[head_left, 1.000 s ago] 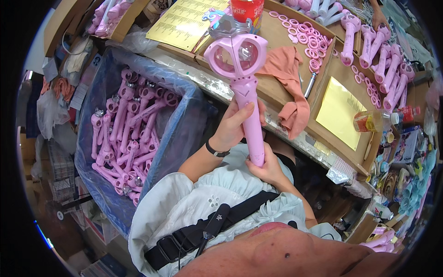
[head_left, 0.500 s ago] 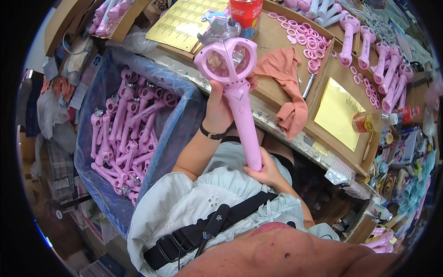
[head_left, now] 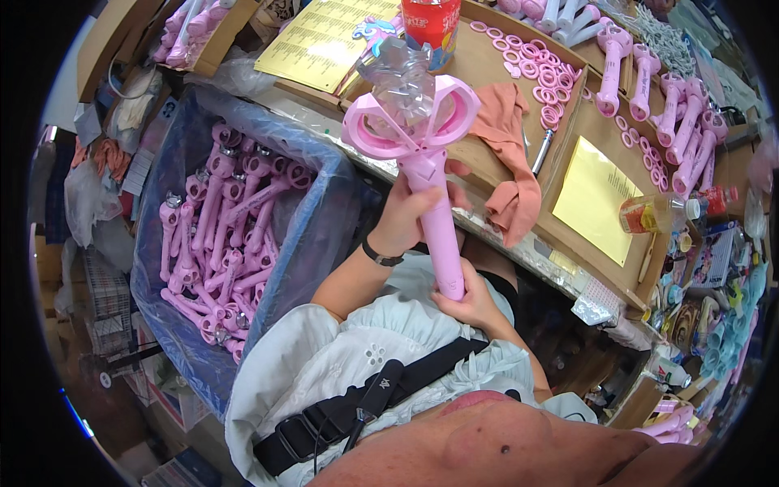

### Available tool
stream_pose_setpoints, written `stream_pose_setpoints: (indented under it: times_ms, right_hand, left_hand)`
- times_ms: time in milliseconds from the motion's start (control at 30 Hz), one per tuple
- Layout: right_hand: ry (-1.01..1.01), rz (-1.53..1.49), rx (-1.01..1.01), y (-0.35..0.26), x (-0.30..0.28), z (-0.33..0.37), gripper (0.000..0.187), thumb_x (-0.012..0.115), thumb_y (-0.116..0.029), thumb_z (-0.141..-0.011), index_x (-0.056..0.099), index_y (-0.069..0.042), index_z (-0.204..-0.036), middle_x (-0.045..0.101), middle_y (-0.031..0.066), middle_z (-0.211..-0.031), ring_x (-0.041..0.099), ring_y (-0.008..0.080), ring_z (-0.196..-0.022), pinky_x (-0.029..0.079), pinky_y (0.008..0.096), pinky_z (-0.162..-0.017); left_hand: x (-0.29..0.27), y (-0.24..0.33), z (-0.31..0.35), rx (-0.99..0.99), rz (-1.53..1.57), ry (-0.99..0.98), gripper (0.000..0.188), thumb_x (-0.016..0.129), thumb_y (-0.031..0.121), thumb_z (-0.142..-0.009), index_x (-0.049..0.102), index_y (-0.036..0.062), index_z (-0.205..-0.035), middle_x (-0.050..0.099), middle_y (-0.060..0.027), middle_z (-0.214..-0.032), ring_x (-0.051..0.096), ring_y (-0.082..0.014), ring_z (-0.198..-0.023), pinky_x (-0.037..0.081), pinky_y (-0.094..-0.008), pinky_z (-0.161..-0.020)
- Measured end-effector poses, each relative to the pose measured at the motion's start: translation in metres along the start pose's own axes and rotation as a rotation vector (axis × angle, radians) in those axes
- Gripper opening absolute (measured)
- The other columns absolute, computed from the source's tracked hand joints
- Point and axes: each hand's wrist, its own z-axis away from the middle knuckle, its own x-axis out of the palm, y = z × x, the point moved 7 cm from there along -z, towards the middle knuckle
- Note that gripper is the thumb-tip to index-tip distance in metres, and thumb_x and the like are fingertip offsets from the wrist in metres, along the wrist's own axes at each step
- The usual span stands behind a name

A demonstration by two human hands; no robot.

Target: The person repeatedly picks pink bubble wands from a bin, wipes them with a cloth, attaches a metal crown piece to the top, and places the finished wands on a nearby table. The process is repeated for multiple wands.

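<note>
A pink toy wand (head_left: 443, 239) stands nearly upright in front of me, tilted slightly left at the top. Its pink rings are spread apart, and a clear, silvery crown-shaped piece (head_left: 403, 77) rises between them. My left hand (head_left: 403, 217) is closed around the upper handle below the head, thumb across the front and fingertips showing on the far side. The bottom end is gripped by my right hand (head_left: 477, 302), its thumb lying on the front. Both hands hold this one wand; some fingers are hidden behind it.
At my left, a blue plastic-lined bin (head_left: 324, 162) holds many similar wands. On the bench lie an orange cloth (head_left: 507, 134), pink rings (head_left: 531, 53), a pen (head_left: 543, 152), a yellow sheet (head_left: 596, 199) and a red cup (head_left: 430, 24). More pink wands (head_left: 690, 134) lie at the far right, near a bottle (head_left: 657, 213).
The wand's head has opened: its rings have spread and the crown piece stands out above them. My left hand has moved down from the head onto the handle; my right hand stays at the bottom.
</note>
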Motion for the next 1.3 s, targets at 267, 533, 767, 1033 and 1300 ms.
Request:
stream_pose_setpoints:
  times_ms: [267,533,767,1033,1300]
  right_hand:
    - [-0.353,-0.656,0.168,-0.001,-0.001,0.009,0.055,0.069,-0.007,-0.072,0.042,-0.001,-0.12,0.056,0.0066,-0.08,0.058,0.0146,-0.067,0.047,0.0265,-0.061]
    - [-0.467,-0.977,0.258,0.007,0.002,0.018,0.053,0.068,-0.01,-0.072,0.042,0.001,-0.116,0.052,0.0092,-0.07,0.056,0.019,-0.054,0.045,0.0287,-0.05]
    - [-0.577,-1.153,0.269,0.01,0.01,0.018,0.055,0.069,-0.01,-0.071,0.04,0.001,-0.117,0.052,0.0111,-0.069,0.054,0.0202,-0.053,0.044,0.0291,-0.048]
    - [-0.246,-0.501,0.203,-0.003,-0.008,0.001,0.054,0.073,-0.014,-0.071,0.044,-0.001,-0.115,0.056,0.0095,-0.073,0.057,0.0192,-0.06,0.047,0.0279,-0.055]
    - [0.443,0.755,0.111,-0.03,-0.037,0.008,0.046,0.066,-0.022,-0.074,0.05,-0.008,-0.115,0.063,0.0207,-0.09,0.062,0.0377,-0.081,0.049,0.0423,-0.068]
  left_hand:
    - [-0.031,0.023,-0.026,0.132,0.01,0.17,0.066,0.05,0.049,-0.09,0.034,0.0008,-0.132,0.05,-0.0099,-0.123,0.052,-0.0193,-0.107,0.042,-0.034,-0.093]
    - [-0.034,0.046,-0.024,0.348,-0.537,0.256,0.045,0.057,0.011,-0.089,0.038,-0.0021,-0.127,0.052,-0.01,-0.114,0.056,-0.0116,-0.096,0.049,-0.025,-0.079]
    - [-0.033,0.05,-0.022,0.345,-0.457,0.242,0.047,0.059,0.005,-0.086,0.036,-0.0034,-0.126,0.053,-0.0125,-0.112,0.056,-0.0137,-0.099,0.049,-0.0264,-0.08]
    - [-0.047,0.027,-0.022,0.214,0.041,0.181,0.051,0.053,0.02,-0.092,0.032,0.0032,-0.136,0.047,-0.0094,-0.129,0.047,-0.0204,-0.117,0.04,-0.0358,-0.098]
    - [-0.041,0.034,-0.015,0.43,-0.415,0.316,0.066,0.067,0.01,-0.083,0.026,0.0001,-0.133,0.042,-0.0145,-0.126,0.047,-0.0176,-0.113,0.042,-0.0318,-0.094]
